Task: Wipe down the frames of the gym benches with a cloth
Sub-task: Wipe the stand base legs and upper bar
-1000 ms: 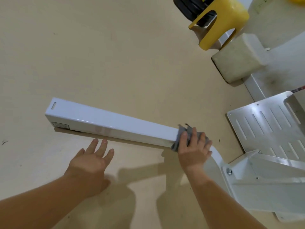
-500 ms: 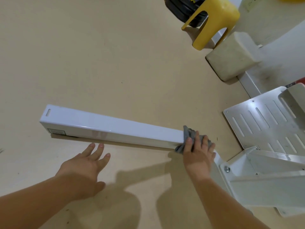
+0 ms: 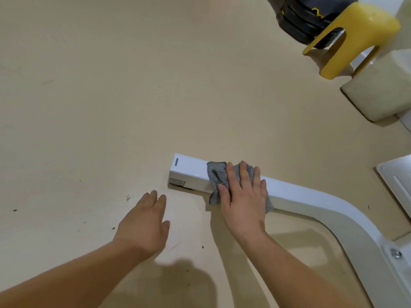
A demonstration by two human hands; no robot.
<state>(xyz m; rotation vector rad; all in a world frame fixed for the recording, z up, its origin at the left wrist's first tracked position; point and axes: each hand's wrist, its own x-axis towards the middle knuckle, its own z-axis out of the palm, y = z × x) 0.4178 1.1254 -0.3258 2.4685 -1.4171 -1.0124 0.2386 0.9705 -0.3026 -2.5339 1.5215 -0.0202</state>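
A white square-tube bench frame leg [image 3: 300, 192] lies along the beige floor and curves down at the right toward a bolted joint [image 3: 395, 254]. Its free end with a small slot is at the left. A grey cloth [image 3: 216, 172] is draped over the top and near side of the tube close to that end. My right hand [image 3: 242, 196] lies flat on the cloth with straight fingers and presses it onto the tube. My left hand [image 3: 146, 223] rests palm down on the floor, just left of the tube's end, and holds nothing.
A yellow plastic stool [image 3: 355, 30] stands at the upper right in front of black weight plates [image 3: 300, 18]. A pale block [image 3: 378, 94] sits on the floor below it. A slotted metal plate [image 3: 398, 181] shows at the right edge. Open floor spreads left.
My right hand has slid the cloth left along the tube, from the bend to near the free end. My left hand stays flat on the floor. The view has moved closer.
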